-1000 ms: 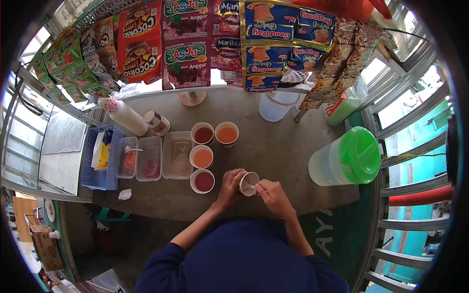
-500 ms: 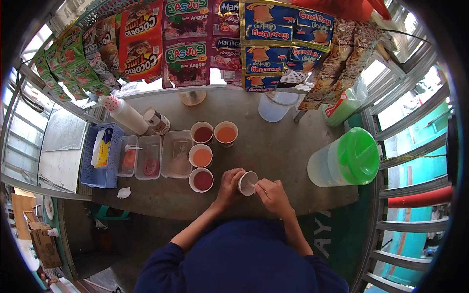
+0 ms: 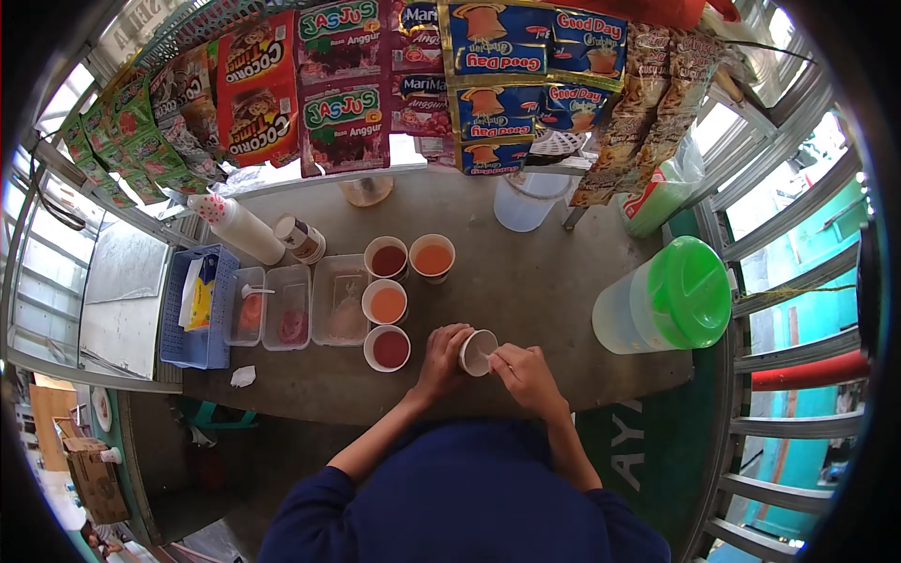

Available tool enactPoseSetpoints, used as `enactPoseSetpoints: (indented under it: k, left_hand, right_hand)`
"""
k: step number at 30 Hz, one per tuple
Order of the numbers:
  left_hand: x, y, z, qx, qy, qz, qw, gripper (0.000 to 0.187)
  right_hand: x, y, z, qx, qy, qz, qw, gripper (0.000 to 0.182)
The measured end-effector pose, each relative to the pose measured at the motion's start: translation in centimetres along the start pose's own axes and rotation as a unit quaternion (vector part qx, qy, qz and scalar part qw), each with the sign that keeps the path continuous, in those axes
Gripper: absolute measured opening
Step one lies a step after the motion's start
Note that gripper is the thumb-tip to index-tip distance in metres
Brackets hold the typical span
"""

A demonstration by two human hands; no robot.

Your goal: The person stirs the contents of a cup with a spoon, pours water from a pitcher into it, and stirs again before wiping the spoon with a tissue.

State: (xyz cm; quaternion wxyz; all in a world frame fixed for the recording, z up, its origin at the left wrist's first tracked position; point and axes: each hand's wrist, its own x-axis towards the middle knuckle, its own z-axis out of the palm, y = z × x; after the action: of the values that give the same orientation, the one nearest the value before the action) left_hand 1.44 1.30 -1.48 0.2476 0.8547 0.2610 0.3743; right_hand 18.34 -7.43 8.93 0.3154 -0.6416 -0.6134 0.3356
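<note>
My left hand point(image 3: 443, 359) is wrapped around a paper cup point(image 3: 478, 353) near the front edge of the table. Inside that cup is a pale, pinkish-brown content. My right hand point(image 3: 523, 375) pinches a small pale spoon point(image 3: 489, 357), mostly hidden by the fingers, its lower end in the cup. Left of my hands stand filled cups: one with dark red drink point(image 3: 391, 349), one with orange drink point(image 3: 388, 305), and behind them another dark red one point(image 3: 386, 257) beside another orange one point(image 3: 433, 259).
Clear plastic tubs of powder point(image 3: 341, 302) sit left of the cups, beside a blue basket point(image 3: 194, 342). A green-lidded water jug point(image 3: 690, 293) stands at right, a clear bucket point(image 3: 526, 202) behind. Drink sachets point(image 3: 343, 127) hang across the far side. A white bottle point(image 3: 246, 230) leans near stacked cups point(image 3: 300, 238).
The view has shifted slightly, so the hanging sachets appear a little further left. Both hands keep their places at the cup, with the spoon still in it.
</note>
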Motion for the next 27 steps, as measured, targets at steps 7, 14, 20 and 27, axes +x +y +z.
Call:
enactPoseSetpoints:
  k: [7, 14, 20, 27]
  left_hand:
    - [0.1, 0.1, 0.0, -0.002, 0.011, 0.011, 1.000, 0.072]
    - [0.4, 0.4, -0.2, -0.010, 0.011, 0.010, 1.000, 0.072]
    - [0.3, 0.2, -0.1, -0.005, 0.009, 0.011, 1.000, 0.074]
    - [0.0, 0.0, 0.1, -0.017, 0.002, 0.001, 1.000, 0.080]
  right_hand:
    - [0.0, -0.4, -0.1, -0.019, 0.004, -0.006, 1.000, 0.025]
    - [0.1, 0.0, 0.2, -0.041, 0.034, -0.011, 0.999, 0.025]
    - [0.0, -0.6, 0.0, -0.017, 0.018, -0.003, 1.000, 0.027]
    - [-0.1, -0.6, -0.2, -0.005, 0.002, -0.006, 1.000, 0.025]
